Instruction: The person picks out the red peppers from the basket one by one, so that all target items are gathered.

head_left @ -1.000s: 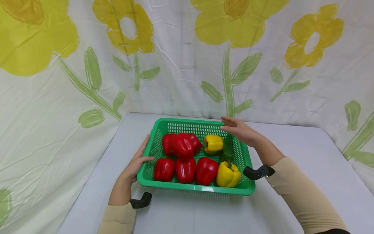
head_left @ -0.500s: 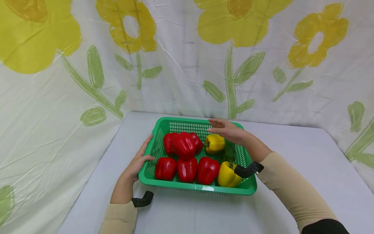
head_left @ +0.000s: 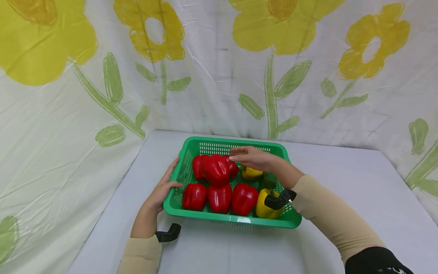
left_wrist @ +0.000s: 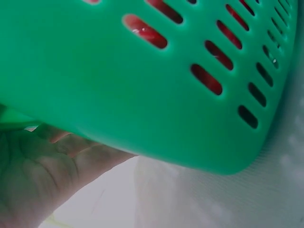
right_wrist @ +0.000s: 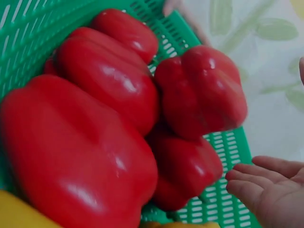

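A green plastic basket (head_left: 232, 219) holds several red bell peppers (head_left: 245, 199), one of them (head_left: 216, 170) lying on top of others. At its right end are a yellow bell pepper (head_left: 262, 208), another yellow bell pepper (head_left: 252, 174) partly covered by my right hand, and a dark green vegetable (head_left: 270, 180). My left hand (head_left: 160, 194) holds the basket's left side, thumb over the rim and fingers along the outside. Fingers extended, my right hand (head_left: 254, 158) hovers above the peppers with nothing in it. The right wrist view shows its palm (right_wrist: 280, 197) beside the upper red pepper (right_wrist: 202, 92).
The basket stands on a white-covered table (head_left: 342, 182). Behind it hangs a white cloth (head_left: 212, 102) with painted yellow flowers. Black bands with camera mounts (head_left: 168, 233) sit on both wrists.
My right hand has moved left from the basket's far right corner, over the yellow pepper, to near the piled red peppers. My left hand has stayed on the basket's side.
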Tool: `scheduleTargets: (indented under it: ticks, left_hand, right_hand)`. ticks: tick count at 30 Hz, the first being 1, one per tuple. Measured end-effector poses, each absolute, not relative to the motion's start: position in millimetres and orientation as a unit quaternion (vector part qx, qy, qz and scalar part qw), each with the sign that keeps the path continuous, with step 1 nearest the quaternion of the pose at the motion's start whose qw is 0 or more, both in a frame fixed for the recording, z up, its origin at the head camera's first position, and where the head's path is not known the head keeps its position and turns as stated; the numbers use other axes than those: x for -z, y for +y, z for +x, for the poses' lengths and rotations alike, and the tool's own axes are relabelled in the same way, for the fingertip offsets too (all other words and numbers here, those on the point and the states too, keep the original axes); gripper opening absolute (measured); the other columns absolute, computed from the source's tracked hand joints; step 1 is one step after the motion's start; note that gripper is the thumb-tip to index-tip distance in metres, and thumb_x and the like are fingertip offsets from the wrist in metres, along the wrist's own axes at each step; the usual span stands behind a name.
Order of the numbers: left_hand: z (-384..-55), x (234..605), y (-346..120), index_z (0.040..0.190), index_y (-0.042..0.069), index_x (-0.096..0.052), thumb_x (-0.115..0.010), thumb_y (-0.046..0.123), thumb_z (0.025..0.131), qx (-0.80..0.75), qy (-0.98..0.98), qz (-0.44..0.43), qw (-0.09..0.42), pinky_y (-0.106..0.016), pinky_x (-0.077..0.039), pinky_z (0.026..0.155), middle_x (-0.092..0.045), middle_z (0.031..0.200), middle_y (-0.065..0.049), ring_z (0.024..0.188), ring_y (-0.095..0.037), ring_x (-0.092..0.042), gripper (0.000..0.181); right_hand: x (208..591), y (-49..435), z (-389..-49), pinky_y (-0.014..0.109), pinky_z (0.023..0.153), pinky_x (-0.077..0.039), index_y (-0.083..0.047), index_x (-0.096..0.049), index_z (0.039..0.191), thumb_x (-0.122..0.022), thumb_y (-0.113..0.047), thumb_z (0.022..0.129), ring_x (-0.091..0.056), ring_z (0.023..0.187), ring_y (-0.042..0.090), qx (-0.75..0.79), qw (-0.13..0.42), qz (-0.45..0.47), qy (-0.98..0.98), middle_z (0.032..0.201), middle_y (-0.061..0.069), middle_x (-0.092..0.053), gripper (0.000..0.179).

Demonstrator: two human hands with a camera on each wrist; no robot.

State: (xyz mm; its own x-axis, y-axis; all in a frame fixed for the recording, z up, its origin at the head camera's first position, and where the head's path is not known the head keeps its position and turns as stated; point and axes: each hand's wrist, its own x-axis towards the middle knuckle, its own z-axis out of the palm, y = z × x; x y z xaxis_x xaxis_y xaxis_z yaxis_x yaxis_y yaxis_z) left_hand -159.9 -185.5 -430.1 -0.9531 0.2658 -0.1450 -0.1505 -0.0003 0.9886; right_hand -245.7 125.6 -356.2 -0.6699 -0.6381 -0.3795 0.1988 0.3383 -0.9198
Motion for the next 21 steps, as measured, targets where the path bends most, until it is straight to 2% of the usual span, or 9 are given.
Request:
scheduleTargets:
  ticks: [5, 15, 17, 21]
  left_hand:
    - [-160, 430, -186, 0.149, 0.036, -0.008, -0.038, -0.002, 0.085, -0.708, 0.689, 0.041, 0.149, -0.051, -0.034, 0.102, -0.001, 0.158, -0.001, 0.14, -0.037, -0.018, 0.081]
    - [-158, 431, -185, 0.149, 0.037, -0.009, -0.038, -0.003, 0.085, -0.713, 0.684, 0.037, 0.15, -0.051, -0.033, 0.102, -0.002, 0.158, 0.0, 0.14, -0.038, -0.019, 0.081]
    - [-158, 431, -184, 0.149, 0.037, -0.009, -0.038, -0.003, 0.085, -0.713, 0.684, 0.037, 0.15, -0.051, -0.034, 0.102, -0.002, 0.157, 0.0, 0.14, -0.038, -0.019, 0.081]
    - [-158, 431, -184, 0.149, 0.037, -0.009, -0.038, -0.003, 0.085, -0.714, 0.683, 0.038, 0.15, -0.05, -0.034, 0.102, -0.002, 0.157, 0.0, 0.14, -0.037, -0.018, 0.081]
  right_hand:
    - [359, 113, -246, 0.043, 0.115, -0.017, -0.001, -0.021, 0.147, -0.054, -0.025, 0.091, -0.02, 0.142, 0.028, 0.551, 0.385, -0.135, 0.728, 0.153, 0.014, -0.024, 0.069]
    - [362, 96, -244, 0.041, 0.114, -0.02, -0.002, -0.014, 0.149, -0.056, -0.024, 0.09, -0.015, 0.144, 0.026, 0.53, 0.389, -0.138, 0.741, 0.155, 0.01, -0.018, 0.075]
    - [362, 93, -243, 0.042, 0.113, -0.023, -0.003, -0.017, 0.148, -0.058, -0.026, 0.089, -0.019, 0.142, 0.027, 0.519, 0.383, -0.136, 0.752, 0.154, 0.01, -0.021, 0.076]
    - [363, 85, -241, 0.043, 0.107, -0.034, -0.005, -0.025, 0.146, -0.062, -0.027, 0.087, -0.035, 0.133, 0.028, 0.506, 0.381, -0.135, 0.762, 0.146, 0.01, -0.037, 0.074]
